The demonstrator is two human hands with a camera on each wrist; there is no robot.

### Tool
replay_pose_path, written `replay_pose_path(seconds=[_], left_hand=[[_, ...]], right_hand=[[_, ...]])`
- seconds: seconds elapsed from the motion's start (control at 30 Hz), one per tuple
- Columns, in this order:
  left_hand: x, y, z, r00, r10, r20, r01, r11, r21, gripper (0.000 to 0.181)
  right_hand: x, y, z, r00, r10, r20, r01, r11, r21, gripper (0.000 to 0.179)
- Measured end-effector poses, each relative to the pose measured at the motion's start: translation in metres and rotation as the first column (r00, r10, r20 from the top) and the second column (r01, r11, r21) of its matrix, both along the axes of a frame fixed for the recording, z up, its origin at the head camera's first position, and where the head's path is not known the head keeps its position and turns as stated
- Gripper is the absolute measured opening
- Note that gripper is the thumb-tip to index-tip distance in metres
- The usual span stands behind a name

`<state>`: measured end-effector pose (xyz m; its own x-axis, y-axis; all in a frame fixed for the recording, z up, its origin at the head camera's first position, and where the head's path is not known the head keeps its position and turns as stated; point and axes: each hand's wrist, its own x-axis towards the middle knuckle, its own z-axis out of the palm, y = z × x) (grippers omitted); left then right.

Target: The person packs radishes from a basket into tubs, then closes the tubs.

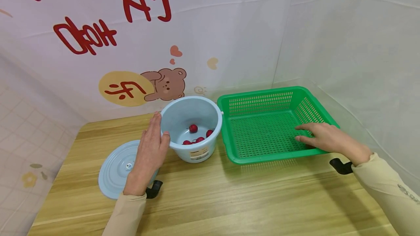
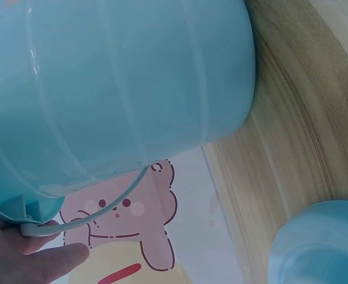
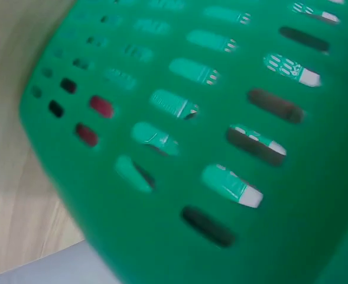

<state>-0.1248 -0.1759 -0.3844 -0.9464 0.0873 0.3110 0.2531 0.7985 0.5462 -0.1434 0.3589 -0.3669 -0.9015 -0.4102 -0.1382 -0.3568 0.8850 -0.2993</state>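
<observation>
Several small round red fruits (image 1: 193,128) lie in the bottom of a light blue bucket (image 1: 200,153). My left hand (image 1: 152,148) is at the bucket's left rim, its fingers nearly straight along the outside and the thumb at the edge. In the left wrist view, those fingers (image 2: 58,260) are beside the end of the bucket's handle (image 2: 97,220). Over the right side of a green slotted basket (image 1: 262,157) reaches my right hand (image 1: 323,137), thumb and forefinger apart with nothing showing between them. Patches of red show through the basket wall (image 3: 162,195) in the right wrist view.
A round blue lid (image 1: 113,170) lies on the wooden table (image 1: 210,199), partly behind my left hand. White sheeting (image 1: 249,39) with printed figures rises behind and beside the table. The bucket and basket stand side by side near it.
</observation>
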Motion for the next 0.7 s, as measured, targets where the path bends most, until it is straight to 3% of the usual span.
replay_pose_path(seconds=[0.3,0.5,0.7], left_hand=[[-0.0001,0.0004,-0.0003,1.000,0.000,0.005,0.000,1.000,-0.003,0.066],[-0.0008,0.0005,-0.0004,1.000,0.000,0.006,0.000,1.000,-0.002,0.066],[-0.0008,-0.0001,-0.0009,1.000,0.003,0.015,-0.003,1.000,-0.001,0.066]], right_hand=[[-0.0076,0.0000,-0.0023,0.976,-0.006,0.219,0.012,1.000,-0.026,0.066],[-0.0110,0.0022,-0.0011,0.967,0.018,0.254,0.004,0.996,-0.085,0.066],[-0.0105,0.0089,0.0007,0.969,0.018,0.245,0.040,0.973,-0.229,0.057]])
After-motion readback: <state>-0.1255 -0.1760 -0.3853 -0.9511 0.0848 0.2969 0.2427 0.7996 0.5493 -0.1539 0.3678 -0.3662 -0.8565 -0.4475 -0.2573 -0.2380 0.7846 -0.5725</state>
